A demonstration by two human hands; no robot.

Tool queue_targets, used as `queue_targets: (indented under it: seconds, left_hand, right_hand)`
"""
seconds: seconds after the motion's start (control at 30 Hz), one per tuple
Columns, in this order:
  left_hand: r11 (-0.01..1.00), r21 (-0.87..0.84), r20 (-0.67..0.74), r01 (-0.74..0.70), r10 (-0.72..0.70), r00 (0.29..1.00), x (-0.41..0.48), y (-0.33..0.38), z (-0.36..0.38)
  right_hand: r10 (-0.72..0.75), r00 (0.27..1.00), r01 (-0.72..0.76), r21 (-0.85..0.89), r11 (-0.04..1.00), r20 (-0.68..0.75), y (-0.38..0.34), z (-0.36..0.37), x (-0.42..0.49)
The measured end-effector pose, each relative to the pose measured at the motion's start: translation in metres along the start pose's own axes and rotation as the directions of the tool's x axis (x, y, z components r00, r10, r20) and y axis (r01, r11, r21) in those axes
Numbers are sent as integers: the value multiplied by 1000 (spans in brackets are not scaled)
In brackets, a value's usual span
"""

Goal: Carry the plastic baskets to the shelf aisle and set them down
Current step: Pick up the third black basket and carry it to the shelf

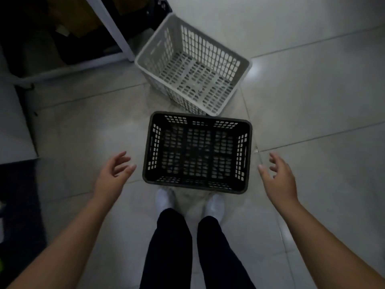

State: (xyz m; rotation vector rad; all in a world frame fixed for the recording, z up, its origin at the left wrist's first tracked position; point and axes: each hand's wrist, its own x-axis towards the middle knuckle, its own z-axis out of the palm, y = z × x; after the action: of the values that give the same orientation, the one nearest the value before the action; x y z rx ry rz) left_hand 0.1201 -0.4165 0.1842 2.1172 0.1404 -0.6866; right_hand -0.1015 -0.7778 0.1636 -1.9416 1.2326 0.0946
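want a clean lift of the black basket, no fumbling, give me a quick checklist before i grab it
1. Hands free: ok, left hand and right hand open, holding nothing.
2. Hands flank black basket: ok, one per side, not touching.
3. Black basket empty: ok.
4. Clear of white basket: cannot tell, corners overlap in view.
5. Toes clear of black basket: cannot tell, near rim hides them.

The black slotted plastic basket (197, 152) stands upright on the floor; the white slotted plastic basket (192, 65) sits just beyond, turned askew.
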Motion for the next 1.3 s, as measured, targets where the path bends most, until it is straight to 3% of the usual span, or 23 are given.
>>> queue_targets:
  seconds: [0.3, 0.57, 0.73, 1.03, 1.3]
  left_hand:
    - [984, 155, -111, 88, -71, 991, 197, -151, 93]
    - [963, 227, -101, 145, -125, 987, 258, -191, 131]
    - [970, 149, -151, 194, -171, 974, 206, -162, 82]
    - [952, -21, -292, 305, -297, 909, 33, -71, -80]
    - [924, -243, -497, 296, -381, 780, -156, -13, -201]
  right_hand:
    - [147, 985, -155, -92, 984, -84, 136, 142, 138]
    - [106, 985, -123, -119, 985, -136, 160, 178, 166]
    - [-37, 989, 11, -177, 984, -145, 107, 132, 138]
    - [-177, 984, 173, -176, 969, -4, -69, 14, 25]
    - [-460, 878, 478, -173, 861, 135, -222, -32, -77]
